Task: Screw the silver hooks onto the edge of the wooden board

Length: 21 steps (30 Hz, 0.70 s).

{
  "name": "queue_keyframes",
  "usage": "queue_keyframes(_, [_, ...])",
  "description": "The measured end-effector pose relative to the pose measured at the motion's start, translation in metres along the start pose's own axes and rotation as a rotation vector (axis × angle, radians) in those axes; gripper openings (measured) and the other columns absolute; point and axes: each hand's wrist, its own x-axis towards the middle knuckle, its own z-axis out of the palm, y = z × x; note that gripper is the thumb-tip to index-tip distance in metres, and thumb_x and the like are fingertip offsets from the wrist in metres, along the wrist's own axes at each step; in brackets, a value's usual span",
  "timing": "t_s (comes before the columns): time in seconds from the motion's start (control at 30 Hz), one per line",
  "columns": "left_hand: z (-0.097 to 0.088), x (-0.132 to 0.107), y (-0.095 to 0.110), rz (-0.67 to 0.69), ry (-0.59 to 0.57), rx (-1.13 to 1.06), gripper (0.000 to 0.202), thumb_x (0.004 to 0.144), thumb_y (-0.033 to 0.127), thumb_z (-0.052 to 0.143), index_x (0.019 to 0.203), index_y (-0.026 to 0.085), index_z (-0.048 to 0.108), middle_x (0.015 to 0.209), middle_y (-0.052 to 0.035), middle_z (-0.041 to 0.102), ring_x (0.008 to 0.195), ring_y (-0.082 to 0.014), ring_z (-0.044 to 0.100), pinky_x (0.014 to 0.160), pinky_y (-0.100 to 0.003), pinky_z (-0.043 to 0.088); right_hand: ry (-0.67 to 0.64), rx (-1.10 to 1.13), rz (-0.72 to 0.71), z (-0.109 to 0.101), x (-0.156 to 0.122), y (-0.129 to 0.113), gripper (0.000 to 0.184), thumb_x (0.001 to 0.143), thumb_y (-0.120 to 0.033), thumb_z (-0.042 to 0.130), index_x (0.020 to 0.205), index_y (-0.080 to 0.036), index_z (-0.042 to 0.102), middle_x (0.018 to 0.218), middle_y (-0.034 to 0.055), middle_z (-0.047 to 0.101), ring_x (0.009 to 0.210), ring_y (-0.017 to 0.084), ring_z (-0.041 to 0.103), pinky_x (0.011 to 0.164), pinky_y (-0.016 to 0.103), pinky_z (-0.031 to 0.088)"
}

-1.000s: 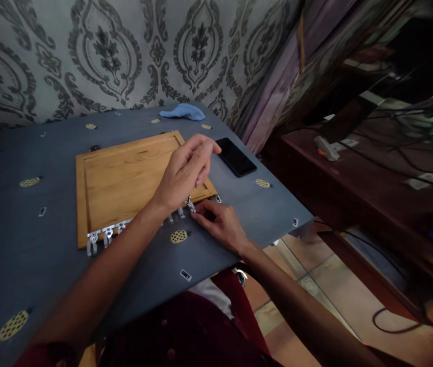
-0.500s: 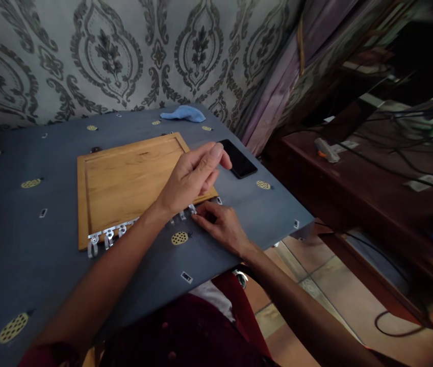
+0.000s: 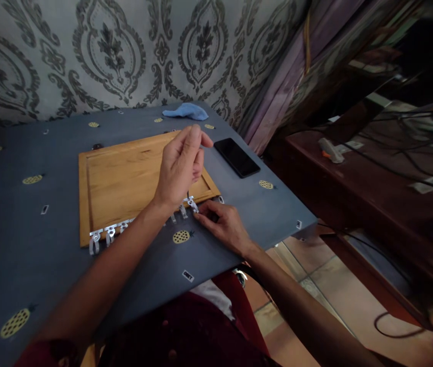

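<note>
A wooden board (image 3: 124,178) with a raised rim lies on the blue-grey table (image 3: 48,275). Along its near edge runs a metal rack of hooks (image 3: 105,234). My left hand (image 3: 180,171) hovers over the board's right end with its fingers curled together round a thin tool whose tip shows by the hooks. My right hand (image 3: 222,227) rests on the table at the rack's right end, its fingertips pinching the end hook (image 3: 192,205).
A black phone (image 3: 236,157) lies right of the board. A blue cloth (image 3: 185,111) sits at the table's far edge by the patterned wall. A dark wooden bench with cables (image 3: 384,168) stands to the right; tiled floor below.
My left hand swung right toward the phone, then came back left and rose over the board's right end. The right hand stayed at the rack's end.
</note>
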Motion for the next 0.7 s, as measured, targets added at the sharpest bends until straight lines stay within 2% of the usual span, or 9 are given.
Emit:
queue_keyframes(0.3, [-0.0019, 0.0001, -0.011, -0.006, -0.003, 0.054, 0.045, 0.097, 0.063, 0.05, 0.078, 0.022, 0.052, 0.05, 0.0088, 0.027, 0.039, -0.0067, 0.022, 0.038, -0.023, 0.02, -0.001, -0.007, -0.002, 0.0, 0.0001, 0.0, 0.016, 0.091, -0.032, 0.062, 0.08, -0.021, 0.062, 0.07, -0.0001, 0.064, 0.062, 0.013, 0.053, 0.062, 0.027, 0.04])
queue_keyframes(0.5, [-0.0016, -0.0025, -0.0125, 0.004, -0.064, 0.045, 0.031, 0.098, 0.049, 0.052, 0.082, 0.023, 0.054, 0.049, 0.009, 0.027, 0.04, -0.0076, 0.024, 0.04, -0.023, 0.02, 0.007, 0.004, -0.007, 0.0003, 0.0001, 0.0005, 0.016, 0.091, -0.033, 0.062, 0.08, -0.021, 0.062, 0.07, -0.0002, 0.065, 0.061, 0.013, 0.053, 0.062, 0.027, 0.04])
queue_keyframes(0.6, [-0.0024, -0.0026, -0.0116, -0.04, -0.127, 0.043, 0.025, 0.098, 0.043, 0.05, 0.084, 0.022, 0.054, 0.048, 0.0095, 0.027, 0.04, -0.0076, 0.023, 0.04, -0.023, 0.019, 0.008, 0.001, -0.005, 0.0005, -0.0001, 0.0009, 0.016, 0.091, -0.033, 0.062, 0.08, -0.021, 0.063, 0.071, 0.0002, 0.065, 0.062, 0.013, 0.053, 0.063, 0.027, 0.041])
queue_keyframes(0.7, [-0.0063, -0.0002, -0.0096, -0.093, -0.242, 0.021, 0.015, 0.096, 0.036, 0.05, 0.091, 0.022, 0.054, 0.048, 0.0111, 0.025, 0.039, -0.0074, 0.019, 0.039, -0.023, 0.016, 0.005, 0.004, -0.008, 0.0006, 0.0001, 0.0009, 0.017, 0.091, -0.034, 0.062, 0.08, -0.021, 0.063, 0.071, 0.0002, 0.065, 0.063, 0.013, 0.053, 0.063, 0.027, 0.041])
